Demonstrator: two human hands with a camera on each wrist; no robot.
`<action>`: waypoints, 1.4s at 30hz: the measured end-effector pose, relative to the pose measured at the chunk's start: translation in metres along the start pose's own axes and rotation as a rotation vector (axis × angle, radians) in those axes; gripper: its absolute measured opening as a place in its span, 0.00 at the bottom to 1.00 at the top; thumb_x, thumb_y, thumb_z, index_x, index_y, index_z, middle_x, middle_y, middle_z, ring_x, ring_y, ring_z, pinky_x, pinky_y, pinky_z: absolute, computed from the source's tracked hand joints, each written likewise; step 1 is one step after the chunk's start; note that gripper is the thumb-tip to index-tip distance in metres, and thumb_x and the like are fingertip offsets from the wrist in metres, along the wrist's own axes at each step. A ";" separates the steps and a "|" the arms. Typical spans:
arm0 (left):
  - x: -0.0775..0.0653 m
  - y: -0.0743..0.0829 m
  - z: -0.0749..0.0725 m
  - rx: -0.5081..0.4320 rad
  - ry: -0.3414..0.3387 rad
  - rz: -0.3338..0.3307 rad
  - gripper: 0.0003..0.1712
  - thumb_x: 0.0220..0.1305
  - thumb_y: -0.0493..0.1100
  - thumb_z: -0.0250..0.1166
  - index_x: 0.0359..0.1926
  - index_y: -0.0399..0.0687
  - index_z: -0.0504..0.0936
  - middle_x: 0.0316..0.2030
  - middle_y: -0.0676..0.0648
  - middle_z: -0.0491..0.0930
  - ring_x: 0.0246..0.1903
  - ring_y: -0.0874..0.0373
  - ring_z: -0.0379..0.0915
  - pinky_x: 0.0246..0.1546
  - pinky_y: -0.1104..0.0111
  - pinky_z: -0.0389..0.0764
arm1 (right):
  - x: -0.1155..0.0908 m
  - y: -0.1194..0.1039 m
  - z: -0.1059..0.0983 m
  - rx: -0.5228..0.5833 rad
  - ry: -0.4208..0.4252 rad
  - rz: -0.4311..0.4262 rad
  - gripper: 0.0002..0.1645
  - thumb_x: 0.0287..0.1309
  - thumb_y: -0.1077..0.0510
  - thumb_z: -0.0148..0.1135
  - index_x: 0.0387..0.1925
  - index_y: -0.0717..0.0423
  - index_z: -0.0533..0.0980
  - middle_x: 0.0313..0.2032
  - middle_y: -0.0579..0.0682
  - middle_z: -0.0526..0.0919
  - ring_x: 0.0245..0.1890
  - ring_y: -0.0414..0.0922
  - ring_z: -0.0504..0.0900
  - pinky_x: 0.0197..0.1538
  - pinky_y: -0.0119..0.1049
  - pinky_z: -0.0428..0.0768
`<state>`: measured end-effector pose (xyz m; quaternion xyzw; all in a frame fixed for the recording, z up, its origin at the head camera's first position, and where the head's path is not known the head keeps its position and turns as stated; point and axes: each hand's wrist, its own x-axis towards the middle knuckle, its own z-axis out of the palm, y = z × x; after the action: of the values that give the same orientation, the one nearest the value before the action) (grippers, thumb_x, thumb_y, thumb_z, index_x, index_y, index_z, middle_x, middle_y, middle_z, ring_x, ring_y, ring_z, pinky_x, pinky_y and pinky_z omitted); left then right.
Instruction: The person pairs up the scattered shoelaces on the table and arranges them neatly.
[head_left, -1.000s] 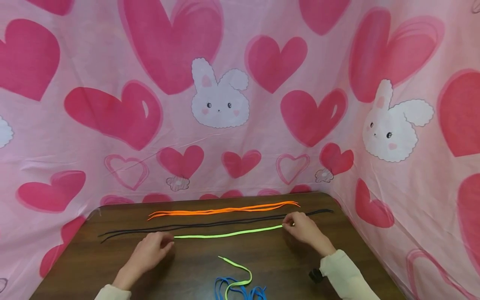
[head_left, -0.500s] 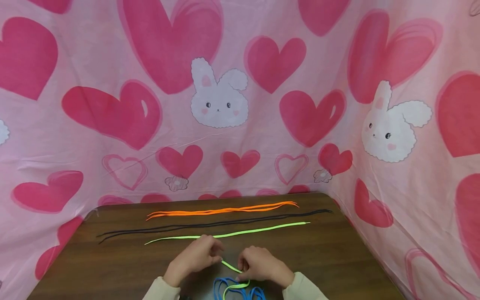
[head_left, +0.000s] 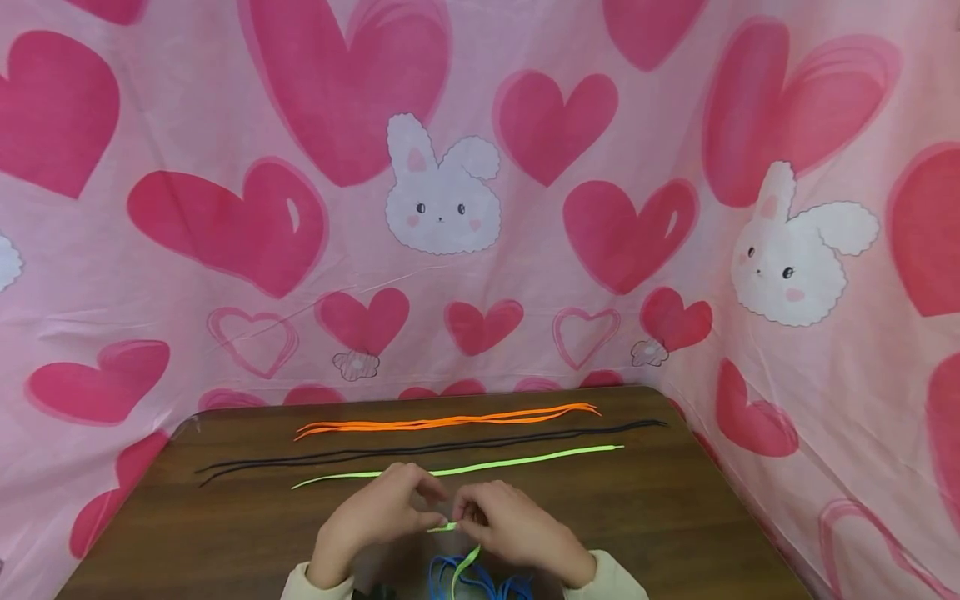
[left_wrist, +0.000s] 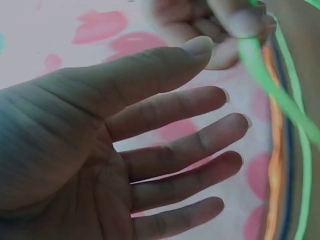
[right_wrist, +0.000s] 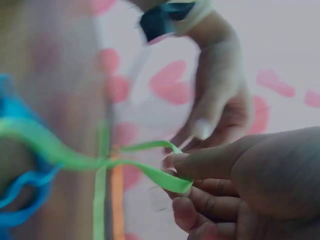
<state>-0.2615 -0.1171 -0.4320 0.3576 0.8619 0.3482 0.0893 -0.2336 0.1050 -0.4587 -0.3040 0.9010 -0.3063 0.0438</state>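
My right hand point(head_left: 517, 529) pinches a neon green shoelace point(right_wrist: 172, 181) between thumb and forefinger, and the lace doubles back at the grip in the right wrist view. One length of this lace drops toward a loose heap of blue shoelaces point(head_left: 480, 579) at the table's near side. Close beside it, my left hand point(left_wrist: 120, 135) has its fingers spread and nothing held; the thumb stands apart from them in the left wrist view. Beyond both hands lies a second neon green shoelace point(head_left: 536, 457), stretched nearly straight and partly hidden behind the left hand.
Farther back on the brown table point(head_left: 217, 533) run a pair of dark shoelaces point(head_left: 442, 446) and a pair of orange shoelaces point(head_left: 450, 421), roughly parallel. A pink cloth point(head_left: 525, 250) with hearts and rabbits hangs behind and at the right.
Both hands left the straight green shoelace, which now lies released, and came nearer to the other green one. The right hand has raised that lace's end, and the hands have drawn closer together.
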 end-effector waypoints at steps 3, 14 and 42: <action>-0.003 0.010 -0.007 0.027 0.054 0.058 0.06 0.60 0.46 0.75 0.38 0.56 0.91 0.35 0.64 0.87 0.39 0.67 0.81 0.41 0.68 0.81 | -0.002 -0.017 -0.015 0.045 0.075 -0.052 0.04 0.66 0.59 0.67 0.35 0.44 0.81 0.26 0.31 0.78 0.26 0.26 0.71 0.32 0.23 0.75; -0.017 0.032 -0.015 0.057 0.173 0.169 0.08 0.59 0.37 0.73 0.34 0.58 0.86 0.32 0.66 0.83 0.37 0.69 0.78 0.44 0.67 0.79 | -0.008 -0.046 -0.038 0.101 0.225 -0.095 0.01 0.63 0.55 0.70 0.35 0.47 0.84 0.26 0.32 0.80 0.25 0.27 0.72 0.31 0.26 0.77; -0.030 0.035 -0.035 0.007 0.517 0.374 0.20 0.57 0.28 0.72 0.38 0.61 0.85 0.36 0.63 0.82 0.38 0.66 0.77 0.39 0.70 0.82 | -0.024 -0.055 -0.062 0.049 0.249 0.019 0.04 0.66 0.52 0.68 0.40 0.40 0.86 0.26 0.29 0.78 0.26 0.28 0.72 0.31 0.26 0.73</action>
<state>-0.2344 -0.1383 -0.3856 0.4098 0.7766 0.4351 -0.1993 -0.2016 0.1165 -0.3793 -0.2541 0.8945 -0.3631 -0.0582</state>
